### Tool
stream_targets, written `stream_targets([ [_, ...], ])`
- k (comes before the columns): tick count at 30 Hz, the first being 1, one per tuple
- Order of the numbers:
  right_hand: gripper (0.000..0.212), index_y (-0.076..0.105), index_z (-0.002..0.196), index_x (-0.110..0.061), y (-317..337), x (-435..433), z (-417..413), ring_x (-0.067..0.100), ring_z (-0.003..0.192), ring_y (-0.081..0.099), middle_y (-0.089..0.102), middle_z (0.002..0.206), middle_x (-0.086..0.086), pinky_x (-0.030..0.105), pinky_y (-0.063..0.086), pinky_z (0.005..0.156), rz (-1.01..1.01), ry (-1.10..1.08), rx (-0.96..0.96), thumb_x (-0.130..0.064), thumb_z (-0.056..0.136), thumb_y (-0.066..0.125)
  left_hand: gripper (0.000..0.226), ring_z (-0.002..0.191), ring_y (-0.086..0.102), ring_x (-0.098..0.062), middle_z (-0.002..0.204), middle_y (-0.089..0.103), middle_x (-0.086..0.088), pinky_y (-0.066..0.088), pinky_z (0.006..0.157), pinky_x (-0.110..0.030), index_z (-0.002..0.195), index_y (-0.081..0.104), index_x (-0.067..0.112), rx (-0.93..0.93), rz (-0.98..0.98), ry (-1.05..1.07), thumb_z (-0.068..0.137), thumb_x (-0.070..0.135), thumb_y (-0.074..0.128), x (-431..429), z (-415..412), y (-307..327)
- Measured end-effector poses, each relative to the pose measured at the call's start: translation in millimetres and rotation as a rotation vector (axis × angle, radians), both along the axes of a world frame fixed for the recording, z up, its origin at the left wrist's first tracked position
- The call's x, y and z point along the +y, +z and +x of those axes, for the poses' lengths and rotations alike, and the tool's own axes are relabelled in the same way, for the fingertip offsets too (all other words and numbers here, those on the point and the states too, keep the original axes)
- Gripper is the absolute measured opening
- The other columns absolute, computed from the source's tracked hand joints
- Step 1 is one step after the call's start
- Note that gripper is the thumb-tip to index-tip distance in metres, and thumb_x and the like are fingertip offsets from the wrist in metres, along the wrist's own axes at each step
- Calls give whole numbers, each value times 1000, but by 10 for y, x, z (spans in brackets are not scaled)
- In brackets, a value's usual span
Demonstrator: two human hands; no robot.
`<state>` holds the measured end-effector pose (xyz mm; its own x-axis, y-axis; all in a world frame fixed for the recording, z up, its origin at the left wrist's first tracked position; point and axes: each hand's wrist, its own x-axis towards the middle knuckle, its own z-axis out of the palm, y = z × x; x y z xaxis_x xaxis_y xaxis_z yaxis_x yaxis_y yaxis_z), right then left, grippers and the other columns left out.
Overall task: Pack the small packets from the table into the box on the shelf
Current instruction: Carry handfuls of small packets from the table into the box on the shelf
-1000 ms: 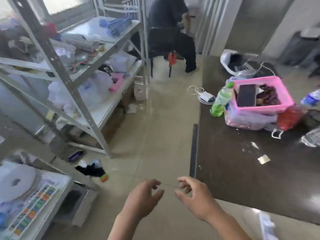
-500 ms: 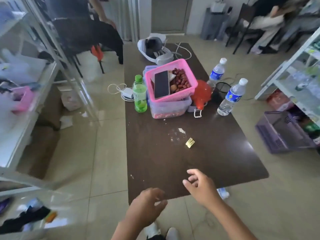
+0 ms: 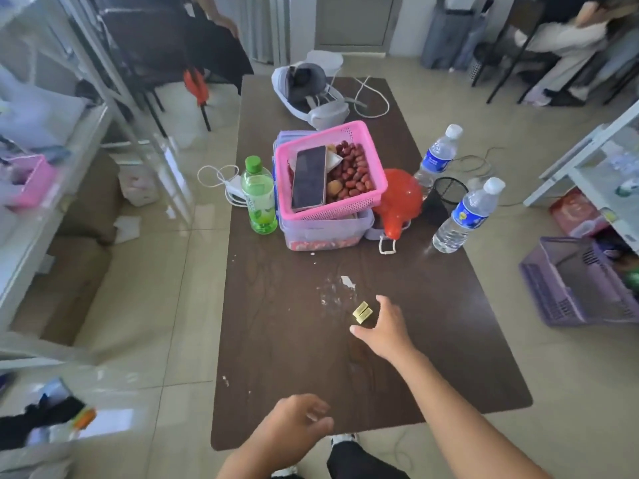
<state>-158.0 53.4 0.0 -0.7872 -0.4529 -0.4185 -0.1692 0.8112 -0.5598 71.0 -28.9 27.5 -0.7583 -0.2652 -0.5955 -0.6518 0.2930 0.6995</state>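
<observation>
The right hand (image 3: 385, 326), fingers spread and empty, reached for the small yellow foil packets (image 3: 362, 312) at its ten o'clock on the dark brown table (image 3: 294, 340); pinching them seemed next. The left hand (image 3: 294, 423) hung loosely open, empty.

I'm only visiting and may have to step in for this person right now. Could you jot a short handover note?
Right hand: open, reaching over the dark brown table, thumb and fingers spread beside the small yellow packets, not yet gripping.
Left hand: empty, loosely curled at the table's near edge.
Done: nothing visibly packed; the box on the shelf can't be made out.
Left: pick up the packets, carry them to the shelf box.
</observation>
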Motion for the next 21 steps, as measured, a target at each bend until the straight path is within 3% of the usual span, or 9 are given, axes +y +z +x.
stream_targets([
  [2,88,32,140,-16,-150,-87,-145,27,114,48,36,128,13,29,36,91,25,35,-11,-34,68,80,27,81,60,14,90,69,17,48,76,-7,102,69,31,-13,25,132,79,45,63,38,-18,-19],
  [5,53,53,118,-17,-292,-111,-252,26,100,55,45,109,8,27,39,80,-45,100,66,-28,72,77,23,86,62,11,92,70,15,49,79,-10,99,69,31,5,33,265,80,44,64,88,-170,3],
  [8,30,65,99,-18,-253,-9,-269,22,88,58,55,92,4,24,38,75,-122,161,75,-26,73,77,18,84,61,10,89,68,17,44,69,-4,99,68,33,55,-32,328,83,40,64,79,-491,93],
  [11,27,70,91,-23,-43,176,-190,14,80,65,68,86,-1,23,48,71,-264,135,-115,-31,68,80,24,80,62,7,93,67,15,45,66,-4,106,66,30,149,-58,439,82,34,69,50,-845,205],
  [14,31,71,93,-24,270,328,-130,14,83,69,73,89,1,27,56,73,-465,234,-384,-35,67,84,43,82,65,4,109,64,10,50,69,-8,119,61,27,254,95,584,79,30,76,0,-1072,326],
  [18,30,72,93,-33,623,383,-107,9,86,66,63,90,-11,20,52,75,-454,500,-271,-35,65,83,35,100,68,-21,106,72,-9,55,91,-40,113,69,15,334,371,499,79,15,77,13,-1033,466],
  [21,35,70,94,-38,805,333,-51,5,84,64,60,89,-15,11,46,70,-433,667,-160,-42,62,84,28,98,68,-26,102,73,-15,53,91,-43,106,73,13,358,399,495,79,8,76,46,-859,552],
])
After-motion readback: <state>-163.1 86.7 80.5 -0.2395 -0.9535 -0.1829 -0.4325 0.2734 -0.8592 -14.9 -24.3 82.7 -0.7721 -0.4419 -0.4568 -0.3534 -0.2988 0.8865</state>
